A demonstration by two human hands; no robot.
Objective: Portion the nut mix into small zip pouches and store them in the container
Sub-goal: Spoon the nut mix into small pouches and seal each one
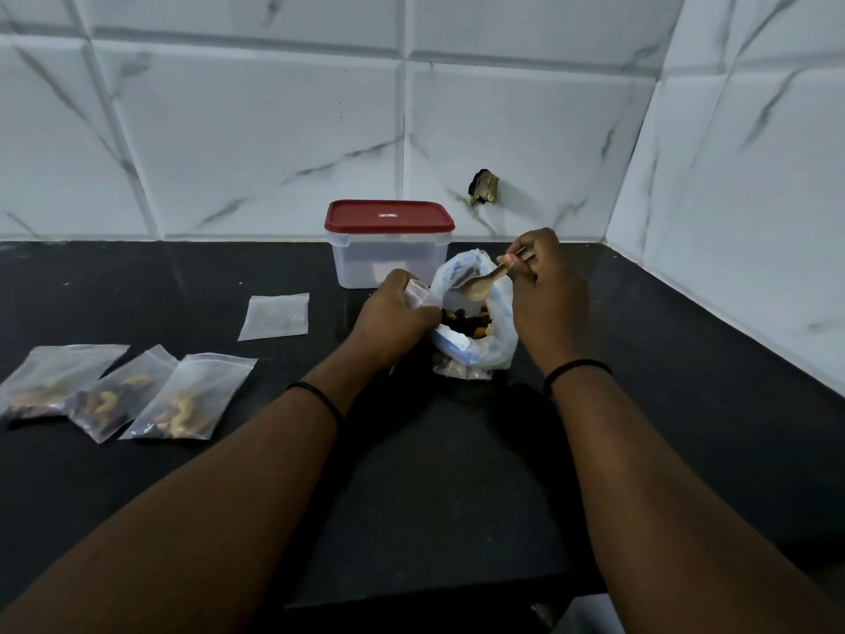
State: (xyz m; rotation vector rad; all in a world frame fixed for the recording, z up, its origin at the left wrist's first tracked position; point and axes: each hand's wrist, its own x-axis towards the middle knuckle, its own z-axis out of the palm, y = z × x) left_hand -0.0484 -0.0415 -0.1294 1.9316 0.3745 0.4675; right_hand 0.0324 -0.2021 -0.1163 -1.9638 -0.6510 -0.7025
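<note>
Our left hand (394, 313) grips a small pouch (417, 295) at the mouth of the nut bag (475, 313), which sits on the black table (686, 359). Our right hand (546, 286) pinches a spoon (482, 282) over the nuts (466, 323) inside the bag. Just behind stands the container (388, 263), its red lid (388, 216) on. Three filled pouches (114, 391) lie at far left, with an empty pouch (276, 315) between them and the container.

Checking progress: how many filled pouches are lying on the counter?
3, side by side at the counter's left: left pouch, middle pouch, right pouch. Others may be hidden.
</note>
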